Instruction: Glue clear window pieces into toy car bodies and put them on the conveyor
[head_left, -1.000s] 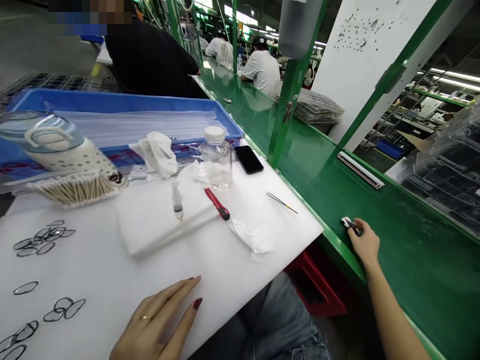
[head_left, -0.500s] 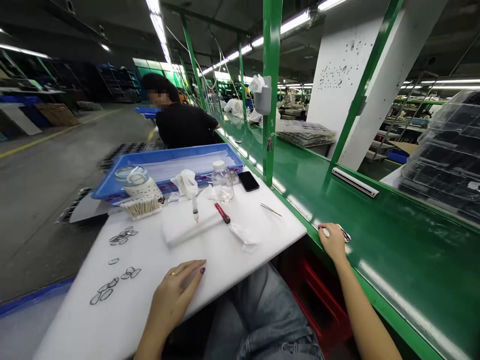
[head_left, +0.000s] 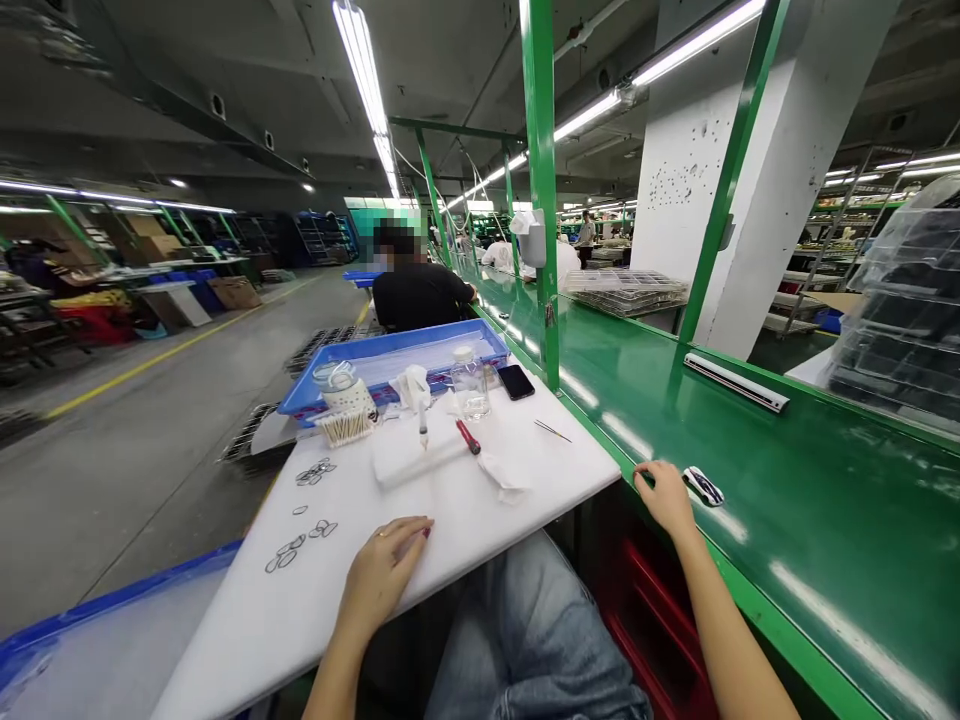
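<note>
My left hand [head_left: 385, 570] lies on the white foam-topped table [head_left: 450, 540], its fingers stretched out and nothing in them. At the near edge of the green conveyor belt [head_left: 630, 390], my right hand [head_left: 664, 495] rests with fingers loosely bent and thumb apart, holding nothing. Just right of it, a small white toy car [head_left: 703, 486] with dark markings sits on the belt, not touching the hand. Left of my left hand are several thin dark rings [head_left: 286, 553]. Beyond it lie a red utility knife [head_left: 468, 437], a crumpled tissue [head_left: 504, 477] and a syringe [head_left: 423, 428].
A clear bottle [head_left: 470, 387], a phone [head_left: 516, 382], cotton swabs [head_left: 347, 428] and tweezers [head_left: 553, 431] are on the table. Behind stands a blue tray [head_left: 397, 345]. A green post [head_left: 541, 200] rises beside the belt. A person in black [head_left: 420, 293] sits farther along.
The toy car, earlier partly under my right hand, now stands clear to its right. My left hand stays flat on the table. The view has tilted up and turned left.
</note>
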